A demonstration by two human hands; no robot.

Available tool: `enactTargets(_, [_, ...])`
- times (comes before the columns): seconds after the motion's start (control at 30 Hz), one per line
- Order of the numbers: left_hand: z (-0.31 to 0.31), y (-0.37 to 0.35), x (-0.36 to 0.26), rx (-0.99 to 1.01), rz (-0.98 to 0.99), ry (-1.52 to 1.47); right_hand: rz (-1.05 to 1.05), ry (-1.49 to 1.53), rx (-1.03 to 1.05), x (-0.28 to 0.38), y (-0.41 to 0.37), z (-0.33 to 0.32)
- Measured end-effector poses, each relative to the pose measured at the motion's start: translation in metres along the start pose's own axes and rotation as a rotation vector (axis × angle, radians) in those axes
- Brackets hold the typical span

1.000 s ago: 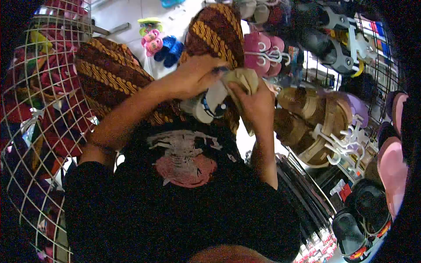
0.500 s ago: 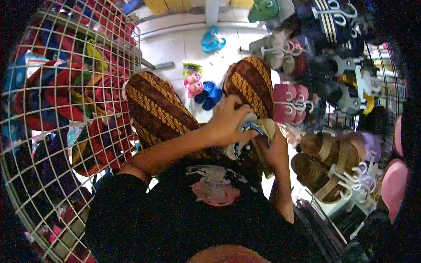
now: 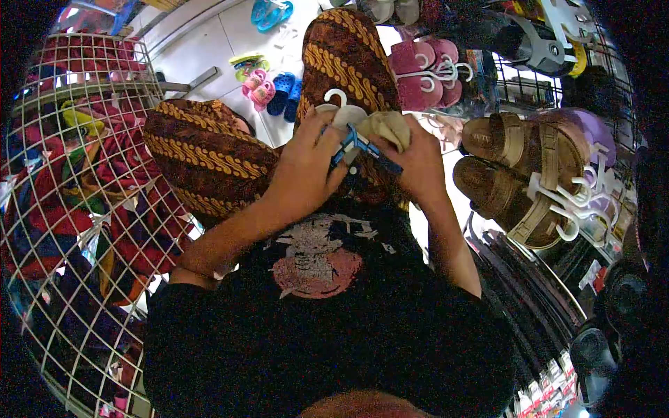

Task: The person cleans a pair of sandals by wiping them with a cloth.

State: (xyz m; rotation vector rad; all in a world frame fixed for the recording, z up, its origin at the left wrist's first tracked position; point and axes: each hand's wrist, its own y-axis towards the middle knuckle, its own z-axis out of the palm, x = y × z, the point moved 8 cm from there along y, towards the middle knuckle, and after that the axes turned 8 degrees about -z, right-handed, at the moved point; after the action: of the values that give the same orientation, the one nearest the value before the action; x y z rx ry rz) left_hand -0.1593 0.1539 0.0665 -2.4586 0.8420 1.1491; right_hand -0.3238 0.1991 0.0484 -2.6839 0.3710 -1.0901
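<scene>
Blue-strapped sandals (image 3: 357, 144) are gripped by left fingers (image 3: 325, 144) and right fingers (image 3: 414, 139); brown sandals (image 3: 486, 182) carry illegible lettering.

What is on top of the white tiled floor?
Turquoise sandals, yellow-green footwear, pink sandals and blue perforated clogs. Brown-and-gold patterned cloth over the knees hides the floor beneath.

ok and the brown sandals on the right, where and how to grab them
Probably by the toe ends, right hand coming from the knee side: the brown sandals point their toes that way, while white hangers crowd the far ends.
</scene>
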Motion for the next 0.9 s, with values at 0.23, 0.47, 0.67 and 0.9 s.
enactTargets(0.23, [0.007,-0.002,0.011,0.053,-0.017,-0.014,-0.053,-0.007,-0.057,0.018,-0.001,-0.016])
enactTargets(0.47, [0.008,-0.007,0.011,0.007,-0.019,0.049,-0.020,0.040,-0.186,0.019,-0.003,-0.030])
enactTargets(0.67, [0.011,-0.008,-0.003,0.051,0.072,0.284,-0.113,-0.269,-0.152,0.042,0.007,-0.027])
enactTargets(0.9, [0.007,-0.012,0.004,-0.045,-0.049,0.013,-0.046,-0.243,-0.025,0.041,0.014,-0.018])
